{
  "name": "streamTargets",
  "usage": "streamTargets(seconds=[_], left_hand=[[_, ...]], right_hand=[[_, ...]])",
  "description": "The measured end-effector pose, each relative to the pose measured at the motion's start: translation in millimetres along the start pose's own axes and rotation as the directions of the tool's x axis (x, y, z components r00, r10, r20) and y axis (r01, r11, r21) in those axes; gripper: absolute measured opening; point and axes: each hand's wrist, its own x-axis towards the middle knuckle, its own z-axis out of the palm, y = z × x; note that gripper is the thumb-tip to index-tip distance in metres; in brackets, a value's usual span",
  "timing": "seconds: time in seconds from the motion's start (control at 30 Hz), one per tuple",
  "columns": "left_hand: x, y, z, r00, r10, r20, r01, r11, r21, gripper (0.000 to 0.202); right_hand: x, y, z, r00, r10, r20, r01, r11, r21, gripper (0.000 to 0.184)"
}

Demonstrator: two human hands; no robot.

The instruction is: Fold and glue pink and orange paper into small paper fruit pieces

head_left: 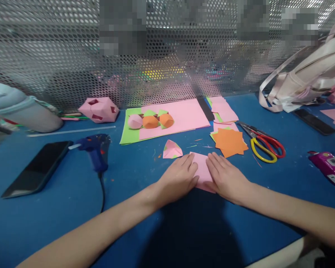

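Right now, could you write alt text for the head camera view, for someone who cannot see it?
Two bare hands, left hand and right hand, press flat on a pink paper square on a blue table. Around them lie scissors, orange paper squares, a blue glue gun and a phone.

Two hands (pixel 178 178) (pixel 226 176), one scissors (pixel 264 143), one glue gun (pixel 96 150), one phone (pixel 37 167), three paper balls (pixel 150 121).

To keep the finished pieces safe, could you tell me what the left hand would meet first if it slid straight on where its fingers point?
Probably the stack of orange paper squares; the left hand points up-right across the pink paper sheet.
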Motion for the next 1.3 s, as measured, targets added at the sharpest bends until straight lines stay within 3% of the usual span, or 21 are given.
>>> streamTargets(seconds=[0.1,0.27,0.5,0.57,0.73,0.8,0.87,0.97,1.07,1.17,1.3], left_hand=[[2,-4,0.6,0.999,-0.026,0.025,0.025,0.999,0.024,0.029],[14,-6,-1.1,0.999,-0.015,0.039,0.011,0.994,0.109,0.026],[15,-5,-5.5,0.996,-0.050,0.068,0.041,0.990,0.135,0.025],[17,-5,-5.5,0.998,-0.042,0.056,0.035,0.992,0.124,0.024],[11,8,-11.1,0.996,0.035,0.081,-0.045,0.991,0.124,0.020],[2,15,-16.9,0.994,0.041,0.099,-0.051,0.994,0.098,0.017],[-10,18,-22.8,0.995,0.010,0.102,-0.016,0.999,0.051,0.015],[-25,14,-26.6,0.996,-0.039,0.085,0.043,0.998,-0.049,0.016],[-35,2,-23.0,0.996,-0.086,0.022,0.088,0.977,-0.196,0.019],[-36,-7,-18.2,0.986,-0.157,-0.058,0.129,0.934,-0.333,0.019],[-31,-10,-18.3,0.952,-0.302,-0.049,0.244,0.845,-0.476,0.018]], right_hand=[[-17,-7,-13,0.997,0.073,0.011,-0.073,0.997,-0.007,0.061],[-21,-14,-16,0.996,-0.050,0.078,0.044,0.996,0.078,0.051],[-21,22,-24,0.942,-0.300,0.153,0.268,0.943,0.196,0.043],[-17,29,-28,0.938,-0.318,0.133,0.283,0.930,0.233,0.041],[16,30,-27,0.993,-0.083,0.079,0.064,0.974,0.215,0.029],[35,31,-28,0.986,0.000,0.166,-0.035,0.978,0.208,0.025],[51,36,-32,0.947,0.052,0.316,-0.137,0.957,0.254,0.026],[67,46,-35,0.881,0.039,0.472,-0.223,0.913,0.341,0.031],[72,53,-35,0.858,0.031,0.513,-0.254,0.894,0.370,0.031],[71,53,-35,0.856,0.038,0.516,-0.269,0.884,0.382,0.022],[69,48,-36,0.877,0.030,0.480,-0.244,0.887,0.391,0.006]])
